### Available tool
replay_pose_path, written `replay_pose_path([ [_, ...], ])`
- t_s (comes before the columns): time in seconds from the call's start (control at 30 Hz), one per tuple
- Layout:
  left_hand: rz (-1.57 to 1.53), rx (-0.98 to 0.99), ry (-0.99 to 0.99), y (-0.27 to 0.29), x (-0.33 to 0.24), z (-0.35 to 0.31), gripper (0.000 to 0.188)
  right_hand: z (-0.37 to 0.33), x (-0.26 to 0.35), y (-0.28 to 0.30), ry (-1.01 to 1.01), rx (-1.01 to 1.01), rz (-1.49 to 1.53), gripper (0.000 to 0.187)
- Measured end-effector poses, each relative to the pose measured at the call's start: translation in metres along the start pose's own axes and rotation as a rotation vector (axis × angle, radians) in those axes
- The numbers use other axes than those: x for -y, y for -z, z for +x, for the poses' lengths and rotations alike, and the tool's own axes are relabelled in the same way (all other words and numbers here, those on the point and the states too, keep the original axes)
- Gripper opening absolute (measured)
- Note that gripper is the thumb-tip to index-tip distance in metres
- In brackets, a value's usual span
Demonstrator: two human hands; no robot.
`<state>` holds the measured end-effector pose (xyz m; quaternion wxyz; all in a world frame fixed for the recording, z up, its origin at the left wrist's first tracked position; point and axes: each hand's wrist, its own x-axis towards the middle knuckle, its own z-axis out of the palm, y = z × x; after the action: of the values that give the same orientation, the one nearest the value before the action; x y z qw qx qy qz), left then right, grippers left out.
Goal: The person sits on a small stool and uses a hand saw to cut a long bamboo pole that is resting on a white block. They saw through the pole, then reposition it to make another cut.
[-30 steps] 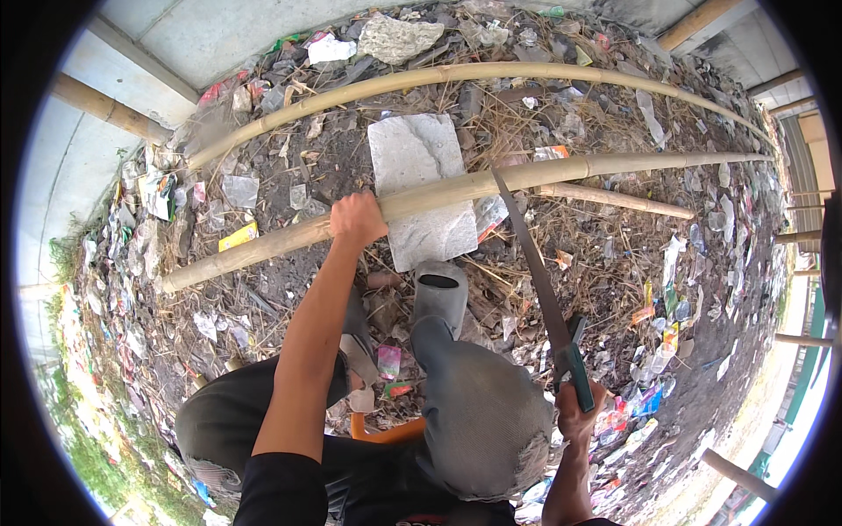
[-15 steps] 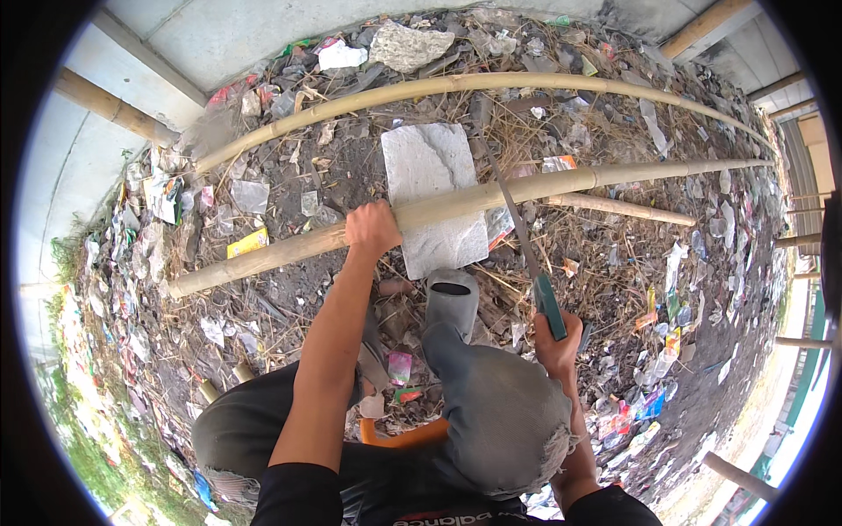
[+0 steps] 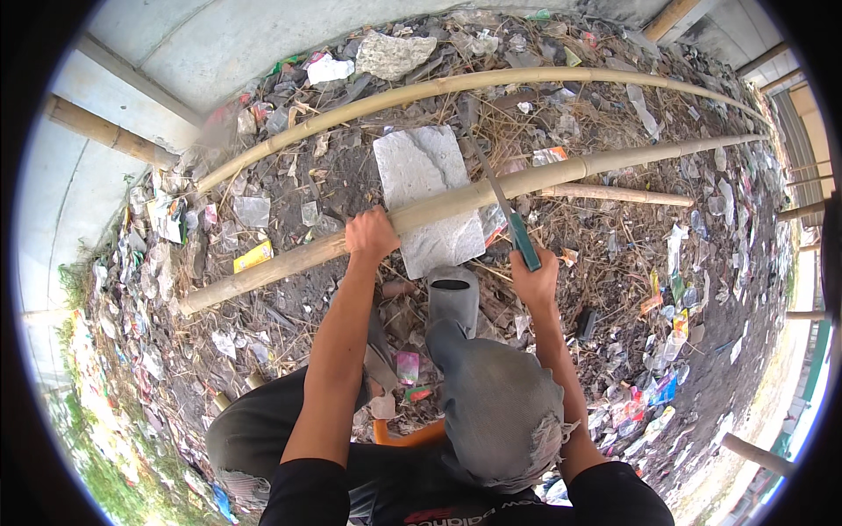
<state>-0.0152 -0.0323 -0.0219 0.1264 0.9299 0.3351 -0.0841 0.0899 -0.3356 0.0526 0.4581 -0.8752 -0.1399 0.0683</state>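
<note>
My left hand (image 3: pixel 370 235) grips a long pale bamboo pole (image 3: pixel 614 160) that lies across a flat grey stone slab (image 3: pixel 425 175). My right hand (image 3: pixel 535 279) holds a long knife (image 3: pixel 500 200) by its teal handle. The blade lies down across the pole just right of the slab. My foot in a grey slipper (image 3: pixel 453 298) stands just below the slab, between my two hands. My knee in torn grey trousers (image 3: pixel 500 412) fills the foreground.
A second long bamboo pole (image 3: pixel 456 88) curves along the far side, and a shorter stick (image 3: pixel 614 195) lies right of the knife. The ground is dirt with dry straw and plastic litter. A concrete wall (image 3: pixel 219 53) and a bamboo post (image 3: pixel 105 131) stand at the upper left.
My right hand has swung the knife from raised at the lower right down and leftward, so the blade now rests on the pole. My left hand has kept its grip on the pole.
</note>
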Motion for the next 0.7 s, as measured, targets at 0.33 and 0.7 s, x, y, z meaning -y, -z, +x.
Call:
replay_pose_path([
  [0.33, 0.026, -0.038, -0.004, -0.004, 0.005, -0.001, 0.029, -0.166, -0.01, 0.123, -0.157, 0.026, 0.164, 0.028],
  [0.7, 0.026, 0.0, 0.026, -0.002, 0.007, 0.0, 0.029, -0.108, 0.0, 0.083, -0.191, 0.097, 0.031, 0.028],
])
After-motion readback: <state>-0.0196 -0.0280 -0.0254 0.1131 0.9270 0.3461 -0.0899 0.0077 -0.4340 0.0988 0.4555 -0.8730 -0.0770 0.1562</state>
